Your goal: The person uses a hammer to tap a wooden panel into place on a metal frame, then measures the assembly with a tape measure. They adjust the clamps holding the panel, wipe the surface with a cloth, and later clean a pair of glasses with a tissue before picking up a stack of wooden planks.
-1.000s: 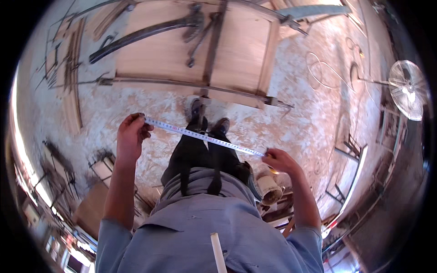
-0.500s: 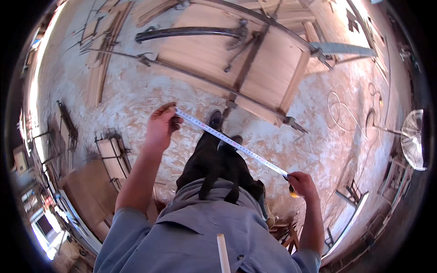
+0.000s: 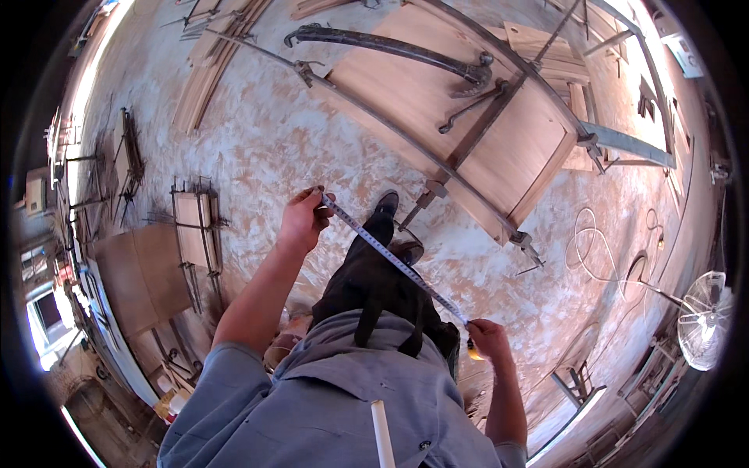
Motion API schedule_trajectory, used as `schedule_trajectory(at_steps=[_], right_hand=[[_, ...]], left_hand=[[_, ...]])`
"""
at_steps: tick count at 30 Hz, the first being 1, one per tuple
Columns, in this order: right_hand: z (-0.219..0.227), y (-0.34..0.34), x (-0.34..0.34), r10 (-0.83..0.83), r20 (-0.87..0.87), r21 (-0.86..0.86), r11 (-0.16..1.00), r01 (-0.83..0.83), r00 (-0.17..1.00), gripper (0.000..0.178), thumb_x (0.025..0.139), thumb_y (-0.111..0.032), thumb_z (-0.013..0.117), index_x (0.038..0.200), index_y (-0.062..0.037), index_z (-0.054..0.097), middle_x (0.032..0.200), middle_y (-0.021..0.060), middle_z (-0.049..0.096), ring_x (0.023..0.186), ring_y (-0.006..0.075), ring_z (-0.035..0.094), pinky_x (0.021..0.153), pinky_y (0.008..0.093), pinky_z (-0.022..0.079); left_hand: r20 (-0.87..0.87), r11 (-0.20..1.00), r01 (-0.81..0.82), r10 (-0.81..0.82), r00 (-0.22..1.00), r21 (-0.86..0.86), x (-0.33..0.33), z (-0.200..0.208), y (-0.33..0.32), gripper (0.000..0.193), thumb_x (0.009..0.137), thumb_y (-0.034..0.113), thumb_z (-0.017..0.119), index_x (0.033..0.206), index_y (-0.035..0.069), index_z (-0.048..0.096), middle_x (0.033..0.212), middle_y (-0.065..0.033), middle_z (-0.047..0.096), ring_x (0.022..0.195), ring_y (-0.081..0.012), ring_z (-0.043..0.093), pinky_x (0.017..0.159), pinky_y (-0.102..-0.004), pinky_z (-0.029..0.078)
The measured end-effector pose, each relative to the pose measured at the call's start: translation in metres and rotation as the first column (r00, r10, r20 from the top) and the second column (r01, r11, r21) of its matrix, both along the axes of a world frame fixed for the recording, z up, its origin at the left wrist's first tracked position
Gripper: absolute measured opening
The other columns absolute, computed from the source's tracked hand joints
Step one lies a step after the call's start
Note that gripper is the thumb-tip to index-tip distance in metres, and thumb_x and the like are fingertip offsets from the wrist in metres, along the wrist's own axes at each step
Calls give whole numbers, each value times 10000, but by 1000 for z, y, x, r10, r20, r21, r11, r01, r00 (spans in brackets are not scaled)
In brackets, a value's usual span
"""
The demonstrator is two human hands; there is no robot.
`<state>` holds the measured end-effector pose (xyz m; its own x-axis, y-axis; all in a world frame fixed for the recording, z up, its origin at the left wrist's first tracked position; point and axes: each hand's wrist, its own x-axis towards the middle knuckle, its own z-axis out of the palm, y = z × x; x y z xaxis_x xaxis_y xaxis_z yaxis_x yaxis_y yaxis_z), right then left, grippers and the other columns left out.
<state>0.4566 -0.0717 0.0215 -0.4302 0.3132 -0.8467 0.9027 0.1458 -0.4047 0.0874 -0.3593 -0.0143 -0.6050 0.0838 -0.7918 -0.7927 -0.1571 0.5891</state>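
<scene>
A tape measure (image 3: 388, 253) stretches between my hands, its pale blade slanting down to the right across my legs. My left hand (image 3: 305, 219) pinches the blade's free end. In my right hand (image 3: 489, 340) is the case, and only a bit of its yellow side shows below the fingers. Beyond my feet lies a wooden panel (image 3: 382, 86) in a frame, gripped by long bar clamps (image 3: 406, 144). A hammer (image 3: 390, 48) with a dark handle rests on it, with a metal rod or wrench-like tool (image 3: 473, 107) close by.
Wooden boards (image 3: 222, 66) lie at the far left. Smaller clamped panels (image 3: 195, 228) and a brown sheet (image 3: 142, 273) stand at the left. On the right are a white fan (image 3: 704, 320) and a loose pale cable (image 3: 594, 243) on the floor. A blue-grey bar (image 3: 628, 145) sits beyond the panel.
My hands have come a little closer together, the left moving right and the right moving left, with the tape still drawn out. The view has turned, so the clamped panel appears farther right.
</scene>
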Motion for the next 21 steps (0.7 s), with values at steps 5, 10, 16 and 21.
schedule_trajectory(at_steps=[5,10,16,21], right_hand=[[-57,-17,12,222,23,121,967,-223,975,242,862,-296,623,915,-82,722,697,90,668,665,160,632,628,324,493],[-72,-11,-12,296,72,190,934,-304,953,240,868,-339,604,946,-141,715,857,114,685,823,319,663,711,406,514],[-82,-2,-31,263,-67,325,918,-228,963,214,879,-287,600,916,-106,708,810,133,663,773,338,645,691,421,501],[-92,-5,-41,258,-188,460,876,-147,948,220,875,-250,632,886,-44,707,716,110,668,646,242,657,617,342,495]], left_hand=[[141,992,-103,112,984,-71,22,-70,-40,150,954,184,547,1071,89,548,884,-76,674,611,-143,586,470,-274,390],[117,978,-206,202,972,31,18,-100,-37,128,955,167,546,1064,100,564,873,-66,669,607,-121,563,461,-261,393],[16,973,-167,167,986,161,-16,-88,3,147,962,164,530,1093,108,564,854,-45,649,608,-112,533,493,-253,402],[39,947,-199,196,980,250,-38,-85,29,168,979,171,500,1123,115,565,829,-25,630,615,-106,523,510,-245,408]])
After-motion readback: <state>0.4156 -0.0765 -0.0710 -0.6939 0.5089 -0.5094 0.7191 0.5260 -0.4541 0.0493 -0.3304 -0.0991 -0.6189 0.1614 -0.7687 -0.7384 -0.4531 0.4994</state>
